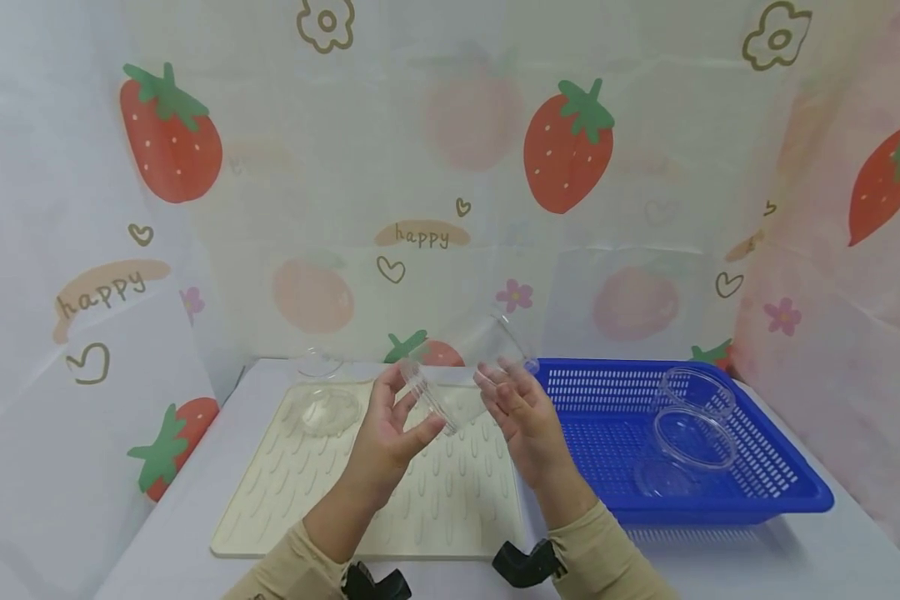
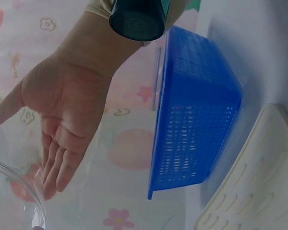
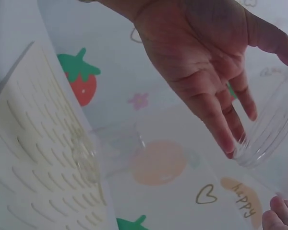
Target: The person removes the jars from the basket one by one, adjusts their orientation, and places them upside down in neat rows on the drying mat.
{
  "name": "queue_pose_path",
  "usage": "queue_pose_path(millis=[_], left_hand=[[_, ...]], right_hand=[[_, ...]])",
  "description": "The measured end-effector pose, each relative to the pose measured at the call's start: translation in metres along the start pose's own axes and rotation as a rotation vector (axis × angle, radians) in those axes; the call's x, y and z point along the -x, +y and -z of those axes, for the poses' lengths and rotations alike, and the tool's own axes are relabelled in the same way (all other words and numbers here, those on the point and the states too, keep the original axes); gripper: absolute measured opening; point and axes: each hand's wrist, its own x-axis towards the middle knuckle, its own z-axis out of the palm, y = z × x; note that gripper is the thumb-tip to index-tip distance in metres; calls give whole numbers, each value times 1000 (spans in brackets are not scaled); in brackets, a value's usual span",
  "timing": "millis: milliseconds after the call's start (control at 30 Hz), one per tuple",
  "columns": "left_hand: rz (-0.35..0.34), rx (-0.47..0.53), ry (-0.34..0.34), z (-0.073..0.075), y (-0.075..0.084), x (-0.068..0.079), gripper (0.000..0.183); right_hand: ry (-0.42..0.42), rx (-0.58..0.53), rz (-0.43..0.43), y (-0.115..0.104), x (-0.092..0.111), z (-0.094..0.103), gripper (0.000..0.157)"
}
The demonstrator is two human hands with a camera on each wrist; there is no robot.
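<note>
Above the mat, a clear jar [image 1: 450,417] is held tilted between the two hands. My left hand [image 1: 386,442] grips it at the ridged rim, thumb on the near side and fingers on the far side; the right wrist view shows this left hand [image 3: 201,76] at the jar's rim [image 3: 269,134]. My right hand [image 1: 525,417] is at the jar's other end, fingers by its wall. In the left wrist view the right hand [image 2: 67,100] has its palm exposed and fingers nearly straight, with the jar's clear edge [image 2: 26,187] close by.
Another clear jar [image 1: 328,412] stands on the cream ridged mat [image 1: 270,517], at its far left. To the right, a blue perforated basket [image 1: 787,500] contains clear jars [image 1: 693,442]. A white table lies beneath, with strawberry-printed cloth [image 1: 420,167] behind and at the sides.
</note>
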Motion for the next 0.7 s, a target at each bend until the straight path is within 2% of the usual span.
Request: queue_pose_path(millis=[267,500,700], left_hand=[[9,42,-34,0,-2,1,82],[64,-53,-45,1,-5,2,85],[116,-136,-32,5,-6,3,88]], right_hand=[[-3,-36,54,1,-1,-4,84],[26,-32,88,1,-3,-3,93],[45,-12,90,0,-4,-4,88]])
